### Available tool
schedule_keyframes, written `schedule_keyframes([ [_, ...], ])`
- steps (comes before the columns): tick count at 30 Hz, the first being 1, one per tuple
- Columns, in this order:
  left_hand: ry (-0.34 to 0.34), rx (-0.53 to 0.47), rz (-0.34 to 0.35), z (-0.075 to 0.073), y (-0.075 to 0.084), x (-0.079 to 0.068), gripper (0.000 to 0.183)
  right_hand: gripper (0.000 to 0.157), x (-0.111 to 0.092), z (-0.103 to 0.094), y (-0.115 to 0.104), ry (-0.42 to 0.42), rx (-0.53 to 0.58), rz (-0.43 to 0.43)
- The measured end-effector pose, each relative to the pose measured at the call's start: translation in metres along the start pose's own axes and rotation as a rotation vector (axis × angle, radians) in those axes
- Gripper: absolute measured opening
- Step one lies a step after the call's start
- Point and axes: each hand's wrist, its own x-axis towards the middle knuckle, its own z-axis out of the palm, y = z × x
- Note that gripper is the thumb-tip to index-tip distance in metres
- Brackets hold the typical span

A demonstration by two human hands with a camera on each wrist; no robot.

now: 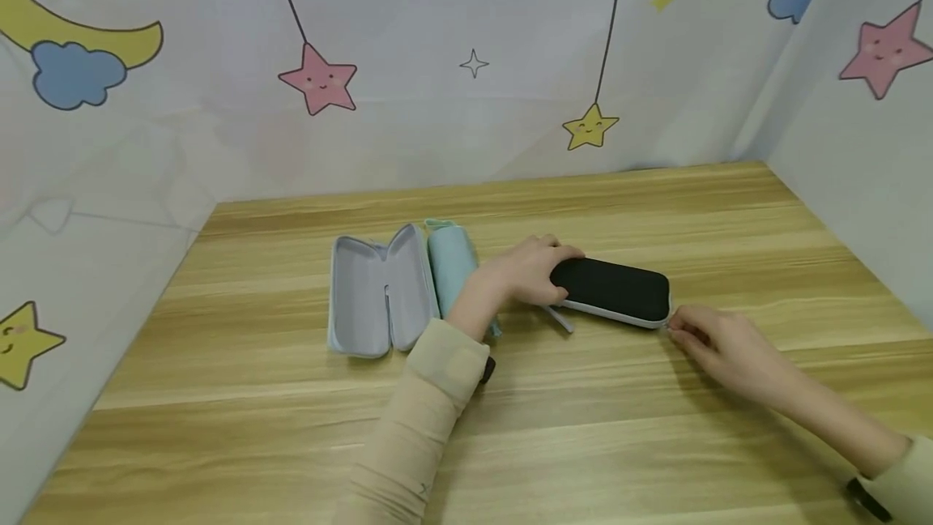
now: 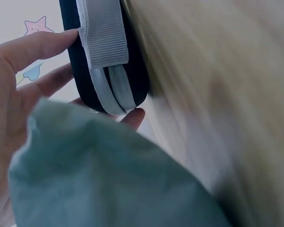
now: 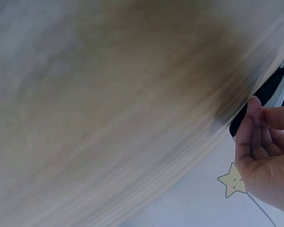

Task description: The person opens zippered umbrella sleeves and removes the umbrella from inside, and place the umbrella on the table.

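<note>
A black zip case [image 1: 615, 290] with a pale grey zipper band lies on the table. My left hand [image 1: 528, 270] grips its left end, thumb on one side and fingers round the other. A ribbed grey strap [image 2: 106, 33] hangs over that end in the left wrist view and shows below the hand in the head view. At the case's right front corner, my right hand [image 1: 722, 347] pinches the zipper pull between thumb and forefinger; the fingertips mostly hide it. The right wrist view shows this hand [image 3: 267, 156] with its other fingers curled.
To the left, an unfolded light grey case [image 1: 360, 298] shows its two hollow halves. A light blue pouch [image 1: 450, 262] with a loop stands against it, partly behind my left forearm. The wooden table [image 1: 583, 444] meets a printed cloth backdrop [image 1: 408, 136] at the back and sides.
</note>
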Motion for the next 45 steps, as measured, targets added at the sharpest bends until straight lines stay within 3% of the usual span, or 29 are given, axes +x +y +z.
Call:
schedule_keyframes([
  [26, -0.023, -0.002, -0.04, -0.002, 0.002, 0.0, 0.058, 0.018, 0.004, 0.0, -0.013, -0.013, -0.098, -0.034],
  [45, -0.038, -0.011, -0.037, -0.004, 0.005, -0.002, 0.059, 0.018, 0.007, 0.002, -0.019, -0.011, -0.09, -0.056],
])
